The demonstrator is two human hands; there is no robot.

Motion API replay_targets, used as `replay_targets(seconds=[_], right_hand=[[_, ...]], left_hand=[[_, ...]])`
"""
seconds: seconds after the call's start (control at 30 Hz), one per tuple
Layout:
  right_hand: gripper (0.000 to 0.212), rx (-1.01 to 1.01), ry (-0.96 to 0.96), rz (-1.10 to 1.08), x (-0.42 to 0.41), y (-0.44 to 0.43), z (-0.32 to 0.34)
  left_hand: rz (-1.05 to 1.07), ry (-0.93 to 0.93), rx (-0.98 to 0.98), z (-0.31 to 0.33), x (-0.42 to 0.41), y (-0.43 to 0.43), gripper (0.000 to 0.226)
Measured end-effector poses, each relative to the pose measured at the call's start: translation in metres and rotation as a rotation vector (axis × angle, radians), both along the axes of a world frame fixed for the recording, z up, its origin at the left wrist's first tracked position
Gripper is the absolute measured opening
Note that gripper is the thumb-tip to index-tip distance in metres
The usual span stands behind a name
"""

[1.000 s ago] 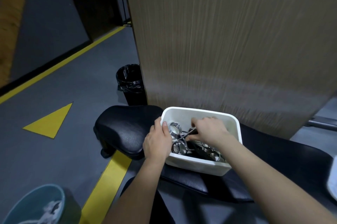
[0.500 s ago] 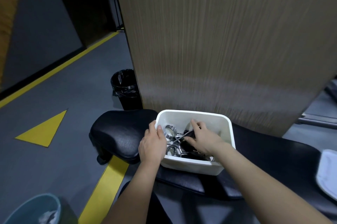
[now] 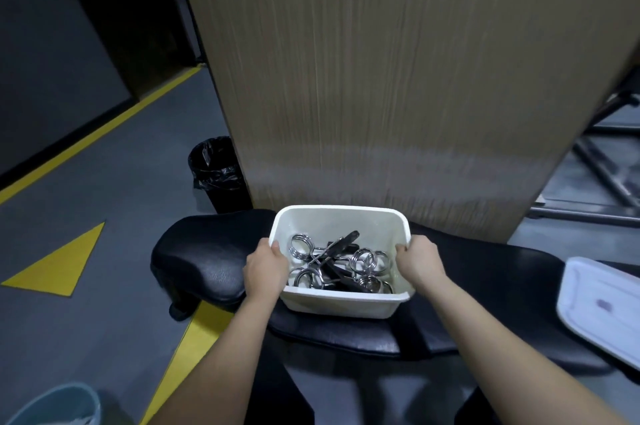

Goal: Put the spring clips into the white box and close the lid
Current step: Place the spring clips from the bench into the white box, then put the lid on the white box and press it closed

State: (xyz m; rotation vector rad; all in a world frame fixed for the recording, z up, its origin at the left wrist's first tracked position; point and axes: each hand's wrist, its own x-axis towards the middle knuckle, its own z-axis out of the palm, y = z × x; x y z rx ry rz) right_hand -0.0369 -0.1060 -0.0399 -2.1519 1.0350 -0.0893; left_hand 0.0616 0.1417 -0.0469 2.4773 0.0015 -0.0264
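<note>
The white box [image 3: 337, 303] sits open on a black padded bench [image 3: 201, 251]. Inside lie several chrome spring clips [image 3: 369, 260] with black handles, tangled together. My left hand [image 3: 265, 269] grips the box's left rim, thumb over the edge. My right hand [image 3: 419, 262] grips the right rim the same way. The white lid [image 3: 602, 307] lies flat on the bench at the far right, apart from the box and partly cut off by the frame edge.
A wood-grain panel [image 3: 398, 78] stands right behind the box. A black-lined bin [image 3: 216, 172] is on the floor to the left, a blue bin [image 3: 55, 405] at bottom left. Yellow floor markings [image 3: 52, 269] cross the grey floor. Metal frame bars [image 3: 595, 175] are at right.
My right hand came out of the box, where it was among the clips, and took the right rim. My left hand stayed on the left rim. The view shifted, showing more of the lid.
</note>
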Motion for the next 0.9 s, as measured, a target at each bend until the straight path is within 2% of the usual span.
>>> replay_targets(seconds=[0.13,0.37,0.53,0.6,0.67,0.7,0.73,0.8,0.9], right_hand=[[0.025,-0.003,-0.045,-0.046,-0.006,-0.014,0.003],[0.019,0.001,-0.101,-0.094,-0.04,-0.089,0.011],[0.045,0.116,-0.234,-0.059,-0.076,-0.108,-0.001],[0.042,0.006,-0.276,-0.157,-0.093,-0.111,-0.013],[0.031,-0.204,-0.135,-0.271,-0.115,-0.118,-0.034],[0.042,-0.254,0.021,-0.3,-0.128,-0.124,-0.046],[0.05,-0.254,0.188,-0.304,-0.141,-0.13,-0.056],[0.049,-0.191,0.394,-0.264,-0.165,-0.136,-0.069],[0.041,-0.328,0.457,-0.149,-0.186,-0.138,-0.081]], left_hand=[[-0.028,-0.018,-0.061,0.004,-0.007,-0.012,0.029],[-0.126,0.013,-0.066,0.008,-0.034,-0.091,0.027],[-0.08,0.034,0.044,0.009,-0.037,-0.115,0.028],[-0.088,0.026,0.068,0.009,-0.033,-0.115,0.03],[-0.092,0.024,0.084,0.008,-0.033,-0.115,0.031],[-0.089,0.021,0.093,0.008,-0.034,-0.115,0.032],[-0.083,0.019,0.098,0.008,-0.034,-0.116,0.032],[-0.064,0.011,0.108,0.008,-0.035,-0.115,0.035],[-0.074,-0.082,0.132,0.009,-0.041,-0.118,0.041]])
